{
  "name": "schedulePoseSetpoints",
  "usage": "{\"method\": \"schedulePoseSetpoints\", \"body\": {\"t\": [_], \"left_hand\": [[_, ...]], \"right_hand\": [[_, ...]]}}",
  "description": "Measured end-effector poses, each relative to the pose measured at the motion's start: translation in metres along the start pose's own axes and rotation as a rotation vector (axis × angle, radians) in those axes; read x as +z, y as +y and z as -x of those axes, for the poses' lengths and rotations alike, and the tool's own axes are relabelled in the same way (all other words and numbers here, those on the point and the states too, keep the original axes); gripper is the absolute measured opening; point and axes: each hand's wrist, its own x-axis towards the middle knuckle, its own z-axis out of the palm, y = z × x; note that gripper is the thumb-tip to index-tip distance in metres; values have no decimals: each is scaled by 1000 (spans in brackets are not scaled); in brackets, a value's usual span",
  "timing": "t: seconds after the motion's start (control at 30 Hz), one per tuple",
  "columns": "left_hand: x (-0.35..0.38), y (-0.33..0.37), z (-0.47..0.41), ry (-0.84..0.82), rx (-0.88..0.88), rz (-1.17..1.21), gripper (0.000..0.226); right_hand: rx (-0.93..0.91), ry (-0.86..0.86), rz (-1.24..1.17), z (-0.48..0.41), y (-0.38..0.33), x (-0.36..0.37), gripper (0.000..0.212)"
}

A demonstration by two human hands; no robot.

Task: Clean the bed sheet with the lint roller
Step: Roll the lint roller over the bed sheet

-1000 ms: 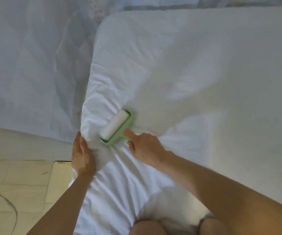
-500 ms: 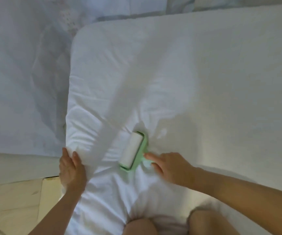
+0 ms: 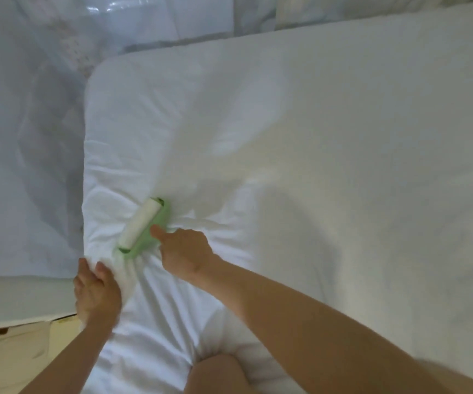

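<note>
Wrinkles under the lint roller (image 3: 141, 226)

Its white roll in a green frame lay diagonally on the bed sheet (image 3: 315, 137), near the left edge; the right hand (image 3: 185, 251) gripped the handle, forefinger stretched along the frame; the left hand (image 3: 95, 288) pressed flat, fingers straight, on bunched folds just beside the roller's near end.

Soft, dim light falls across the white bed sheet (image 3: 329, 115), warm at its middle and bluish toward the left, with faint shadows lying over the wrinkles. The whole frame is slightly blurred, and the bed's edges bow under the wide lens.
</note>
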Motion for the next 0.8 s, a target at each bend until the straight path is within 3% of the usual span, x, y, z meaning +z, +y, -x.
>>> {"method": "schedulePoseSetpoints", "body": {"t": [0.13, 0.3, 0.4, 0.53, 0.67, 0.8], "left_hand": [[-10, -3, -5, -85, -13, -78, 52], [-9, 17, 7, 50, 68, -214, 52], [0, 42, 20, 36, 185, -186, 38], [12, 79, 46, 14, 347, -7, 44], [10, 99, 65, -59, 318, 131, 47], [8, 93, 63, -236, 236, 47, 52]], "right_hand": [[-47, 13, -3, 69, 51, 9, 45], [-13, -126, 63, 139, 90, -17, 44], [-21, -120, 69, 125, 78, -28, 46], [-9, -46, 12, 75, 44, -15, 47], [-35, -13, 26, 41, 36, -13, 41], [-161, -46, 179, 61, 100, -26, 44]]}}
